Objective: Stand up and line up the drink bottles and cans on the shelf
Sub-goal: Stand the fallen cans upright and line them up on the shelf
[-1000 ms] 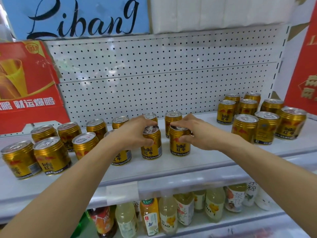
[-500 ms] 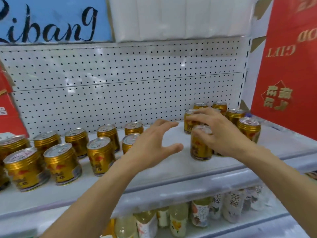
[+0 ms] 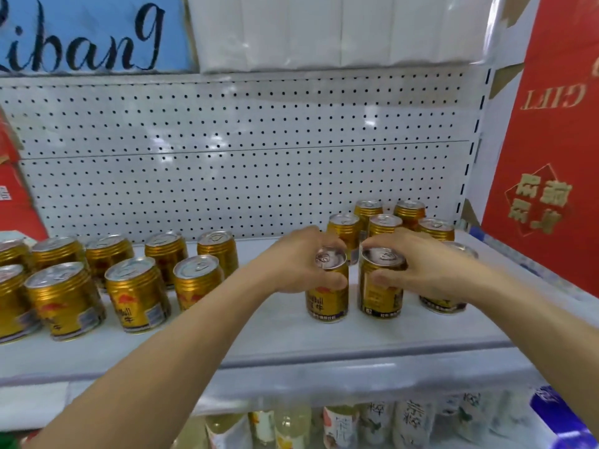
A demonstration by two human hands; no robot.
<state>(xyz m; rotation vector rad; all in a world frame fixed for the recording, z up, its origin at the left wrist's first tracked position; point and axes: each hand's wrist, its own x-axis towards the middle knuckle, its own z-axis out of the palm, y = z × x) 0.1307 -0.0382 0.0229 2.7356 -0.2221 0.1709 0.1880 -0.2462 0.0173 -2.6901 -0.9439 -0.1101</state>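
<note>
Fingers and thumb of the left hand (image 3: 298, 260) curl round the top of one gold can (image 3: 327, 286), which stands upright near the front of the white shelf (image 3: 291, 338); just to its right the right hand (image 3: 418, 267) grips a second gold can (image 3: 381, 286) the same way, the two cans close beside each other with a narrow gap between. Behind and to the right of them stands a cluster of upright cans (image 3: 384, 222) against the far right of the pegboard back (image 3: 243, 157), one more partly hidden behind the right wrist. Well apart on the left, another group of cans (image 3: 136, 293) stands upright in two loose rows, not squarely lined up. Below the shelf edge, bottles (image 3: 340, 426) show on a lower level. I judge the main risk to be knocking: both wrists reach in close to the right cluster, so pushing the held cans back carelessly could bump a neighbour over, and a top-only grip could let a can tilt as it slides.
</note>
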